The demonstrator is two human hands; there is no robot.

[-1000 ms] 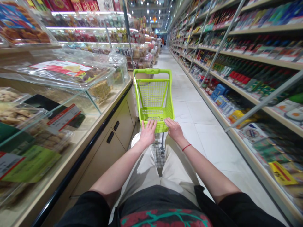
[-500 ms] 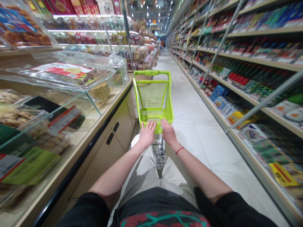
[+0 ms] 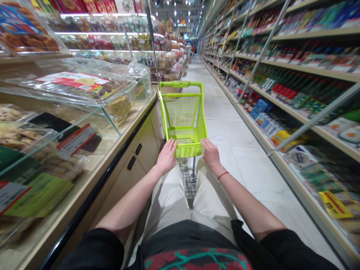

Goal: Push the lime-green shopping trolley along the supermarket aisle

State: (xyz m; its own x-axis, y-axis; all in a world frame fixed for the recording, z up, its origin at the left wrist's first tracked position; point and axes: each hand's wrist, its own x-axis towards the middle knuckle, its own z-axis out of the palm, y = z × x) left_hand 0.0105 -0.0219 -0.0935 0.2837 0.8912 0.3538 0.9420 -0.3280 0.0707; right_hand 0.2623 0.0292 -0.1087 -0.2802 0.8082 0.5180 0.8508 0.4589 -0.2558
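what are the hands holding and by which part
The left hand and right hand both hold a small lime-green plastic shopping cart, palms down, one on each top corner of its near end.

Head-worn view, facing forward and down (wide-angle), along store aisle (image 3: 222, 108)

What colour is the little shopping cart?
The shopping cart is bright lime green. It shows best in the head view.
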